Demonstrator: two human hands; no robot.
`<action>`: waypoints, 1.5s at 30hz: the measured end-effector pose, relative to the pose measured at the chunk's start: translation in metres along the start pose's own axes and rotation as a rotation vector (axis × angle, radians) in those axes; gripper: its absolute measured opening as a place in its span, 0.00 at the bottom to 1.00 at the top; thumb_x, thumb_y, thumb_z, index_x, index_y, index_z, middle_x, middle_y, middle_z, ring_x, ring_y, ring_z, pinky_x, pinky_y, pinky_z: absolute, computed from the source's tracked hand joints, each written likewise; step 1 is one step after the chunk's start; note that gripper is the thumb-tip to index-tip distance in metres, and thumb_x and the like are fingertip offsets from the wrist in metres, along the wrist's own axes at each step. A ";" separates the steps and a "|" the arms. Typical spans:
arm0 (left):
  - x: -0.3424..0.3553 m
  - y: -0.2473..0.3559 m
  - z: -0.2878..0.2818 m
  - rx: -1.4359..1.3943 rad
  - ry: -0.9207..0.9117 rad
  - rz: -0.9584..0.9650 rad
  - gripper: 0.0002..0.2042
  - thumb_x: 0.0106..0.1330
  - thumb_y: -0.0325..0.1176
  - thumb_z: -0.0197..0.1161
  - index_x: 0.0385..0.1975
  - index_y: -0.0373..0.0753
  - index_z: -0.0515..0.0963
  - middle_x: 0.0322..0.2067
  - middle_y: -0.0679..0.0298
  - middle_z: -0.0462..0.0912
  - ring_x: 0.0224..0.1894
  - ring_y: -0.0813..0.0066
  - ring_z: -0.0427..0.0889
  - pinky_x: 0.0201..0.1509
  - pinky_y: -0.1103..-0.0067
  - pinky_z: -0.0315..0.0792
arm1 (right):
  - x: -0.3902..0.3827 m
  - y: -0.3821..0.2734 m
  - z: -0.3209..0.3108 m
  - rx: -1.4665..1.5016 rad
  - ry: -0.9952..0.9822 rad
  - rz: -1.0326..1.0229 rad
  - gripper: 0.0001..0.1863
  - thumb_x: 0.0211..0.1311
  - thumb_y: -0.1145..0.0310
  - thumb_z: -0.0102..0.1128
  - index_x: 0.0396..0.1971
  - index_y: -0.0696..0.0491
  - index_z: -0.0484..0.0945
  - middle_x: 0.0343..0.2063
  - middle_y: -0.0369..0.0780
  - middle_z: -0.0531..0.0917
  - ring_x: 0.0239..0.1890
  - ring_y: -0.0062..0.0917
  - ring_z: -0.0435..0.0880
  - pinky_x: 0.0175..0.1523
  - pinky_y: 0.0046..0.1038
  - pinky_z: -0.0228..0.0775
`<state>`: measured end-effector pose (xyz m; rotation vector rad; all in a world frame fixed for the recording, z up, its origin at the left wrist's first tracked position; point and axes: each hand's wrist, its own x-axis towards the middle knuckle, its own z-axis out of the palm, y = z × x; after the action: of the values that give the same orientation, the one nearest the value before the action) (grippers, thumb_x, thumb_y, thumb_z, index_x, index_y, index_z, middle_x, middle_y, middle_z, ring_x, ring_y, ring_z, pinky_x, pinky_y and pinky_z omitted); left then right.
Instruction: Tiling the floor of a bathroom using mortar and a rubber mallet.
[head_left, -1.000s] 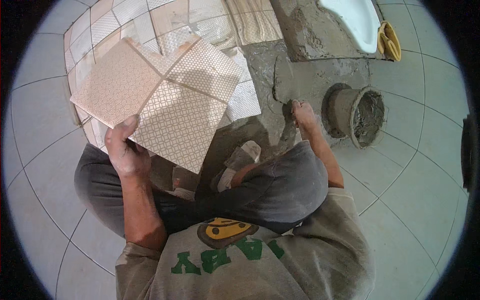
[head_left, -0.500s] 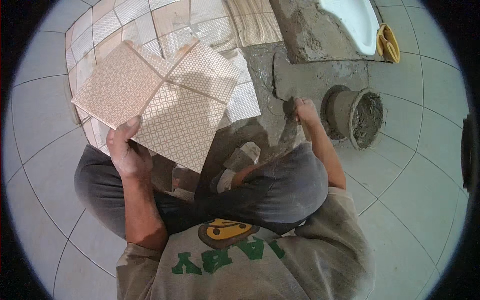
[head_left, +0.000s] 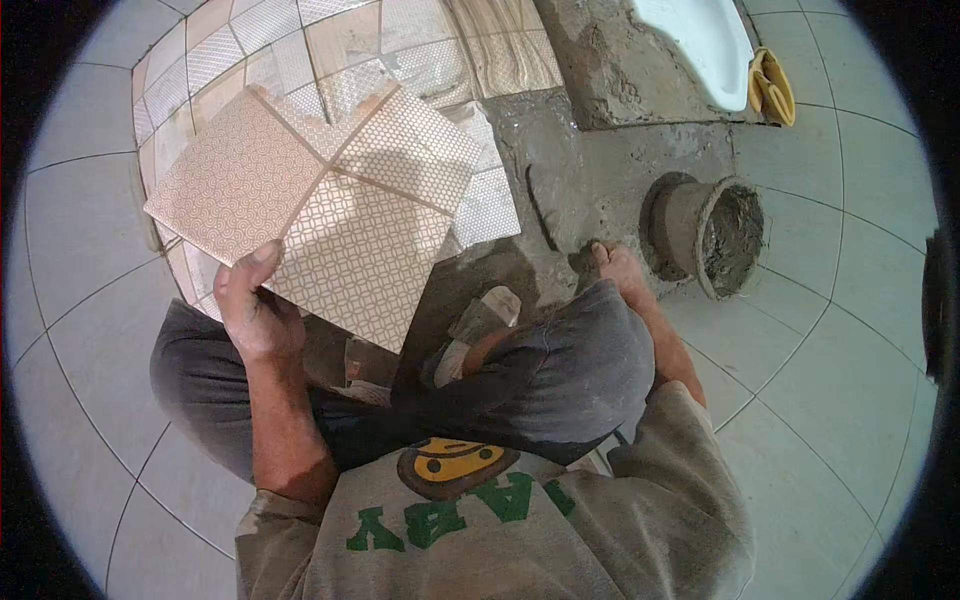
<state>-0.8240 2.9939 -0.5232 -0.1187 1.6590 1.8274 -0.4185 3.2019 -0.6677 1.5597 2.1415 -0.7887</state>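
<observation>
My left hand [head_left: 258, 305] grips the near-left edge of a square beige tile [head_left: 350, 235] with a raised patchwork pattern, tilted up over my left knee. The thumb lies on its face, while the other fingers are hidden beneath. Beside my right knee, my right hand [head_left: 622, 270] is closed round the handle of a trowel, mostly hidden by the fist. Its blade [head_left: 570, 215] is coated in grey mortar and hard to tell from the wet mortar bed [head_left: 625, 160] under it; a dark curved line shows along the blade's left side.
A mortar-caked bucket [head_left: 690, 235] lies on its side, right of my right hand. Beyond are a white ceramic toilet pan [head_left: 705, 50] and a yellow cloth or glove [head_left: 772, 88]. Laid patterned tiles [head_left: 420, 40] cover the far left; large grey tiles [head_left: 800, 370] surround me.
My right hand has drawn back toward my knee, and the trowel blade has moved nearer and lower over the mortar. The left hand and the tile stay almost still.
</observation>
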 end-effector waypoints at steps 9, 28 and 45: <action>-0.001 -0.003 0.006 -0.022 -0.018 0.002 0.11 0.52 0.31 0.57 0.31 0.27 0.75 0.32 0.57 0.78 0.34 0.69 0.78 0.42 0.76 0.71 | 0.074 -0.011 0.006 0.148 -0.128 0.030 0.23 0.64 0.55 0.41 0.38 0.61 0.77 0.35 0.58 0.79 0.42 0.54 0.76 0.49 0.47 0.67; -0.007 -0.001 0.021 0.056 -0.306 0.000 0.12 0.59 0.34 0.48 0.14 0.41 0.65 0.10 0.68 0.63 0.11 0.81 0.61 0.16 0.84 0.54 | -0.024 0.018 0.045 0.222 0.017 0.210 0.22 0.65 0.56 0.41 0.36 0.59 0.78 0.37 0.54 0.80 0.45 0.48 0.77 0.51 0.45 0.67; 0.003 0.000 -0.003 -0.029 -0.487 -0.040 0.11 0.60 0.35 0.48 0.17 0.38 0.67 0.16 0.66 0.69 0.16 0.81 0.68 0.18 0.85 0.59 | -0.035 0.046 0.081 -0.001 -0.032 0.138 0.21 0.65 0.55 0.40 0.35 0.56 0.78 0.33 0.53 0.81 0.40 0.50 0.78 0.47 0.46 0.69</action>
<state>-0.8269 2.9925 -0.5255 0.2614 1.2776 1.6818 -0.3655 3.1351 -0.7193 1.6626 1.9872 -0.7619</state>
